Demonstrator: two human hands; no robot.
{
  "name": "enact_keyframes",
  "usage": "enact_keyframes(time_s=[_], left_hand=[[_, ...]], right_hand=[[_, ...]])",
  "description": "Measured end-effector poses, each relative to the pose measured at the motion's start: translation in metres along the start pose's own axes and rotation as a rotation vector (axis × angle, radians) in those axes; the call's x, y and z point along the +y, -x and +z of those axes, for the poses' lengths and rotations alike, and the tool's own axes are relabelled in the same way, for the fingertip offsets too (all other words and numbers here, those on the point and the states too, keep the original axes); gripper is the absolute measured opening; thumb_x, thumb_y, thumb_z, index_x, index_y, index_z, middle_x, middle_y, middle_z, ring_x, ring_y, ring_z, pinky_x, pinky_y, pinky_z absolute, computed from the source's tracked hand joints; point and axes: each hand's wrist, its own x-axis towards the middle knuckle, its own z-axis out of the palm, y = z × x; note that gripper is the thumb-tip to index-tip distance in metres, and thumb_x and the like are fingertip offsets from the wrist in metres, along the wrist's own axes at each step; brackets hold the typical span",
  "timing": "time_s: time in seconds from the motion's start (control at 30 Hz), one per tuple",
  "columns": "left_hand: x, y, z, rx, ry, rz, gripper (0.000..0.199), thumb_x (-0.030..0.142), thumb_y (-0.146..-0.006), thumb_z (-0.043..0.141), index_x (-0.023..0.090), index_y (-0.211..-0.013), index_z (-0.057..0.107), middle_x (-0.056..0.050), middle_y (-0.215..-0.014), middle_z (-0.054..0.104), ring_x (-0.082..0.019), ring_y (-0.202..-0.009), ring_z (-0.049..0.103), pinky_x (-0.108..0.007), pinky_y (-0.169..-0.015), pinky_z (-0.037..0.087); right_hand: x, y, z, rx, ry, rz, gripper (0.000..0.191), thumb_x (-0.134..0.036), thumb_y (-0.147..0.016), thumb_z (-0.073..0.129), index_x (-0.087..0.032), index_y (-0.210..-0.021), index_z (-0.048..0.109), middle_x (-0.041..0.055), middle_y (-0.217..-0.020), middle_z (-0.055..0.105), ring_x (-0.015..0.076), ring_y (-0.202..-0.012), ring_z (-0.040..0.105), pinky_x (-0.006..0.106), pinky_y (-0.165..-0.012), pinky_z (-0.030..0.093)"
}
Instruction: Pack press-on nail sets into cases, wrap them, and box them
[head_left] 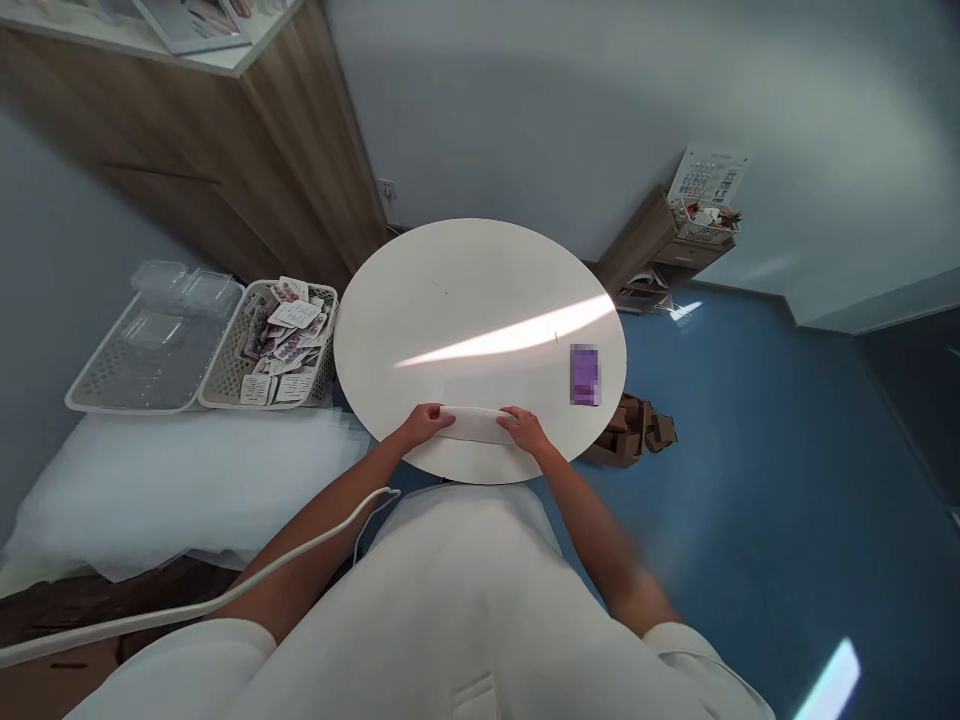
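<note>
A white folded strip (478, 425), paper or cloth, stretches between my two hands close to the front edge of the round white table (465, 270). My left hand (426, 424) is closed on the strip's left end, thumb and fingers pinching it. At the other end my right hand (524, 429) grips it in the same way. The strip looks flat and is held just over or against the tabletop; I cannot tell which. To the right of my right hand lies a purple packet (584, 375), its face blurred.
Left of the table, one white basket (330, 345) holds many printed cards and another (135, 408) holds clear plastic boxes. White translucent sheeting (202, 490) lies below them. A white cable (300, 550) crosses over my left arm. Cardboard boxes (628, 430) stand right of the table.
</note>
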Motion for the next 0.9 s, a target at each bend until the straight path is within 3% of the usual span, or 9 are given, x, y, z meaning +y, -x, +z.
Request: enact_keyframes(time_s=[0.1,0.17,0.27,0.4,0.5,0.57,0.63,0.73,0.9], left_hand=[[-0.012,-0.005,0.0,0.177,-0.066,-0.078,0.031,0.045,-0.065,0.054,0.016,-0.072,0.063,-0.003,-0.069,0.064,-0.018,-0.066,0.058,-0.028,-0.06,0.043],[-0.015,-0.007,0.001,0.233,-0.116,-0.111,0.025,0.04,-0.066,0.054,0.017,-0.069,0.062,-0.004,-0.069,0.064,-0.019,-0.068,0.058,-0.029,-0.062,0.043],[-0.015,-0.003,0.005,0.279,-0.182,-0.113,0.025,0.036,-0.069,0.052,0.016,-0.081,0.061,-0.007,-0.08,0.064,-0.021,-0.075,0.059,-0.032,-0.069,0.044],[-0.004,0.013,0.016,0.39,-0.498,0.134,0.037,0.031,-0.075,0.047,0.016,-0.108,0.052,-0.012,-0.111,0.055,-0.024,-0.103,0.051,-0.036,-0.088,0.039],[0.01,0.022,0.029,0.186,-0.718,0.392,0.043,0.031,-0.078,0.046,0.021,-0.119,0.045,-0.01,-0.129,0.042,-0.025,-0.119,0.038,-0.038,-0.096,0.03],[0.016,0.023,0.039,0.004,-0.823,0.471,0.048,0.032,-0.076,0.049,0.024,-0.124,0.042,-0.009,-0.138,0.032,-0.027,-0.125,0.029,-0.04,-0.099,0.026],[0.018,0.022,0.046,-0.104,-0.903,0.467,0.054,0.032,-0.074,0.052,0.026,-0.127,0.039,-0.008,-0.143,0.025,-0.029,-0.128,0.024,-0.043,-0.1,0.022],[0.013,0.019,0.05,-0.16,-0.964,0.428,0.061,0.032,-0.073,0.055,0.029,-0.13,0.033,-0.009,-0.145,0.019,-0.03,-0.129,0.023,-0.046,-0.099,0.021],[0.004,0.017,0.045,-0.239,-0.997,0.414,0.072,0.033,-0.072,0.057,0.03,-0.135,0.022,-0.009,-0.147,0.01,-0.031,-0.13,0.02,-0.047,-0.097,0.022]], right_hand=[[0.003,-0.009,0.006,0.1,-0.046,0.078,0.036,-0.035,-0.075,0.051,-0.021,-0.108,0.056,0.0045,-0.107,0.059,0.0186,-0.098,0.053,0.029,-0.083,0.04],[0.005,-0.013,0.01,0.136,-0.053,0.1,0.038,-0.03,-0.076,0.048,-0.019,-0.112,0.053,0.006,-0.111,0.057,0.0181,-0.101,0.052,0.029,-0.086,0.039],[0.011,-0.011,0.015,0.241,-0.047,0.122,0.046,-0.027,-0.075,0.046,-0.015,-0.12,0.045,0.01,-0.121,0.049,0.02,-0.111,0.045,0.031,-0.094,0.034],[0.024,0.002,0.024,0.429,-0.079,0.166,0.06,-0.029,-0.07,0.052,-0.015,-0.126,0.035,0.0138,-0.128,0.038,0.0259,-0.121,0.033,0.039,-0.101,0.025],[0.032,0.013,0.032,0.41,-0.21,0.224,0.07,-0.031,-0.069,0.053,-0.014,-0.131,0.025,0.0165,-0.132,0.032,0.027,-0.123,0.031,0.042,-0.101,0.027],[0.034,0.016,0.036,0.381,-0.284,0.237,0.075,-0.031,-0.068,0.055,-0.014,-0.132,0.021,0.0174,-0.133,0.03,0.0267,-0.123,0.032,0.041,-0.099,0.031],[0.032,0.014,0.036,0.363,-0.316,0.254,0.079,-0.031,-0.067,0.056,-0.015,-0.133,0.018,0.0175,-0.133,0.031,0.0261,-0.122,0.035,0.04,-0.096,0.035],[0.025,0.008,0.03,0.321,-0.401,0.321,0.078,-0.029,-0.068,0.058,-0.016,-0.133,0.016,0.0169,-0.126,0.041,0.024,-0.113,0.045,0.035,-0.087,0.043],[0.02,0.004,0.019,0.2,-0.7,0.378,0.043,-0.027,-0.069,0.058,-0.016,-0.109,0.047,0.0111,-0.104,0.059,0.0201,-0.09,0.058,0.029,-0.065,0.049]])
